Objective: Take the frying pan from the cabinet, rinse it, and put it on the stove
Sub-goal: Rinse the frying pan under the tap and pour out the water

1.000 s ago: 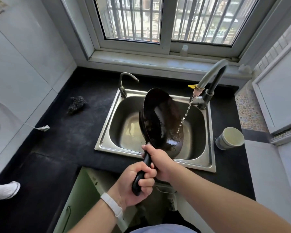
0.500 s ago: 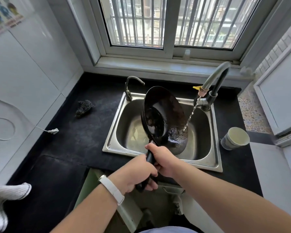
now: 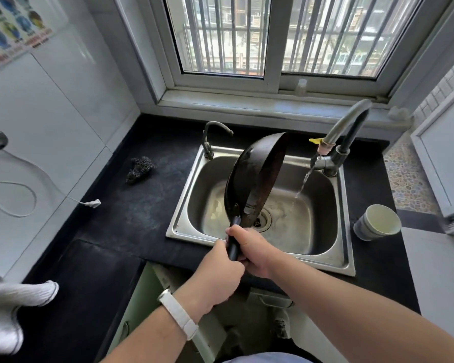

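A dark frying pan (image 3: 243,176) hangs over the steel sink (image 3: 186,205), turned nearly on edge so its underside faces left and its rim faces me. Both hands grip its black handle at the sink's front edge: my right hand (image 3: 254,251) higher up, my left hand (image 3: 218,273) just below it. The tall faucet (image 3: 344,134) at the sink's back right runs a thin stream of water (image 3: 303,184) that falls to the right of the pan, not onto it. No stove is in view.
A paper cup (image 3: 378,222) stands on the black counter (image 3: 131,210) right of the sink. A dark scrubber (image 3: 139,166) and a white cable end (image 3: 93,203) lie to the left. A white glove (image 3: 13,305) sits at the left edge. A green cabinet door (image 3: 139,297) below is open.
The pan has been rolled from facing the stream to nearly edge-on and has shifted left out of the water. Both hands stayed on the handle.
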Tool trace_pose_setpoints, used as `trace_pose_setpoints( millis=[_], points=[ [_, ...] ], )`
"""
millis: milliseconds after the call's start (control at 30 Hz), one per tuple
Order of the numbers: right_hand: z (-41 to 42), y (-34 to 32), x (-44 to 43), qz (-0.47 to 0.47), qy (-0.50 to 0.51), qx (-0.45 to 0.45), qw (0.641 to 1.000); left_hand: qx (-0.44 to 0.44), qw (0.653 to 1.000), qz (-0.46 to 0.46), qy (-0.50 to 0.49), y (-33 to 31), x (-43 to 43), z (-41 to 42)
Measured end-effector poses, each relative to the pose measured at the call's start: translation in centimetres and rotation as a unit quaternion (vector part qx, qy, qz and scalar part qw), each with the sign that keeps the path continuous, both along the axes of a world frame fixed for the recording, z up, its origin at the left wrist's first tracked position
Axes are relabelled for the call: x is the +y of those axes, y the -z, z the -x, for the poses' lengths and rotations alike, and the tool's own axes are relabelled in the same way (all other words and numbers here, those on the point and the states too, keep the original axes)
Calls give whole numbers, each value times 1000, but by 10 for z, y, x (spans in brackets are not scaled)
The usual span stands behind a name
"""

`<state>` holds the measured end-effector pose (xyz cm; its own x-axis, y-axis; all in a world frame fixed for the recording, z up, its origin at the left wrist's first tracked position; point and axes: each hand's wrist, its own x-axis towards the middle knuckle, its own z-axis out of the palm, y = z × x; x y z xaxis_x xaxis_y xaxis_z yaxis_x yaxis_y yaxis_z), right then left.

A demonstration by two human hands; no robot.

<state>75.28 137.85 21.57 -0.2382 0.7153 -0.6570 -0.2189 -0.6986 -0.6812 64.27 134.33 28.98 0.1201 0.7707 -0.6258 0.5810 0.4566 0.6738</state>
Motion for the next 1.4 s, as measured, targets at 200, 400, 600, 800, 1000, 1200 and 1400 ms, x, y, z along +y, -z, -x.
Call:
trace_pose_setpoints(
  millis=[200,400,600,800,1000,1200,1400],
  points=[
    [0,-5,2,-33,-7,-23,999,23,999,-42,-11,9,-6,0],
    [8,-7,0,-64,-14,-48,997,30,996,-85,5,13,-15,8],
    [11,-4,-4,-68,-13,-79,994,12,995,-98,12,18,-17,15],
    [14,-4,-4,-82,3,-89,993,-79,995,-48,-27,20,-16,18],
    [18,-8,-4,-89,29,-84,992,-162,985,-7,-55,17,-14,19],
    [17,-8,-7,-36,74,-48,995,-230,971,30,-64,18,-14,19],
    [13,-2,-13,6,122,-24,992,-334,932,115,-76,19,-21,22]
  ],
)
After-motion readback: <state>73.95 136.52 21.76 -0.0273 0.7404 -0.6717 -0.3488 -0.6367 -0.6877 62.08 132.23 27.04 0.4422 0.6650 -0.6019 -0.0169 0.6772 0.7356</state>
